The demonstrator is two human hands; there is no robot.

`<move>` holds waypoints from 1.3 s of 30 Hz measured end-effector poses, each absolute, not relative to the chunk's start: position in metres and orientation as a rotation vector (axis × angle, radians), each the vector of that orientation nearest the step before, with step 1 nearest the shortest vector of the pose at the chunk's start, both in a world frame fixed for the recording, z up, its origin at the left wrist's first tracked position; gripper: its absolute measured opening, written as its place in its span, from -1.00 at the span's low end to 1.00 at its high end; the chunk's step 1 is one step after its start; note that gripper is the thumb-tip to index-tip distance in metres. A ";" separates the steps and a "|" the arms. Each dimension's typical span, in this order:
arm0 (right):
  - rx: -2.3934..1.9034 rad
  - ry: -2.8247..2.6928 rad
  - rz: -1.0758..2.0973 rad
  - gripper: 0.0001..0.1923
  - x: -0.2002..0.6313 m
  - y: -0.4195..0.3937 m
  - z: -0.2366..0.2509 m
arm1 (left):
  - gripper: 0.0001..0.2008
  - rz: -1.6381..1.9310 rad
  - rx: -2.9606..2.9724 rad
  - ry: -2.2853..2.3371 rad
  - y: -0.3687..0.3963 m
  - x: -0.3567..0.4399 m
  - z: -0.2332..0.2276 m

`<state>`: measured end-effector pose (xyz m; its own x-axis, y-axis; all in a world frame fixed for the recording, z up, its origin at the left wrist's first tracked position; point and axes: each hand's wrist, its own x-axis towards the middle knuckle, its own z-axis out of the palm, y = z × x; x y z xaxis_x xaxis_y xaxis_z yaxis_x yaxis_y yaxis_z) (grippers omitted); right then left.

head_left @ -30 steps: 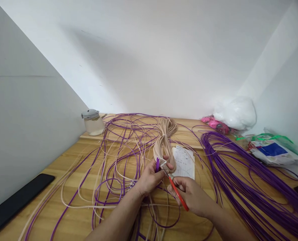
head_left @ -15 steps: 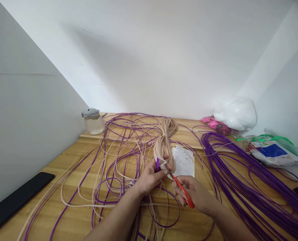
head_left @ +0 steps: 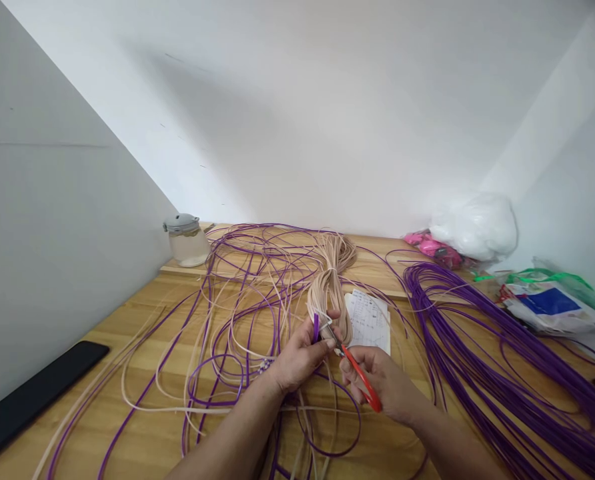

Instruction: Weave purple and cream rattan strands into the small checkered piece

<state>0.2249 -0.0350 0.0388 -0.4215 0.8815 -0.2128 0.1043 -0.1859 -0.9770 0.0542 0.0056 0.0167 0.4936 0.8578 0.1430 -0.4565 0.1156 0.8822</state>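
Observation:
My left hand (head_left: 297,357) pinches the ends of purple and cream plastic strips (head_left: 317,325), held upright above the wooden table (head_left: 142,440). My right hand (head_left: 382,383) grips red-handled scissors (head_left: 360,383), whose blades reach up to the strip ends at my left fingertips. Loose purple and cream strips (head_left: 237,313) sprawl over the table around both hands. Just behind my hands lies a tied cream bundle (head_left: 330,283).
A printed paper sheet (head_left: 370,320) lies beside the cream bundle. A thick coil of purple strips (head_left: 482,347) fills the right side. A lidded jar (head_left: 183,240) stands at the back left, a black flat object (head_left: 32,397) at the left edge, and plastic bags (head_left: 472,227) at the back right.
My right hand has shifted the scissors slightly, bringing the blades closer to the strip ends held by my left hand. My left hand has stayed almost still.

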 end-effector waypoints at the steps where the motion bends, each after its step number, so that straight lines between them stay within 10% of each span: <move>1: -1.160 -1.459 1.654 -0.41 0.223 -0.035 0.038 | -0.44 1.021 1.080 0.456 0.006 0.054 0.015; 39: -1.306 -1.284 1.487 -0.40 0.255 0.013 0.073 | -0.59 1.054 1.106 0.548 0.002 0.063 0.011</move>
<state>0.2548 0.0131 0.0732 -0.1855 0.9593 -0.2131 0.0707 -0.2032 -0.9766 0.0627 0.0017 0.0110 0.4365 0.8905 0.1284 -0.4062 0.0677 0.9113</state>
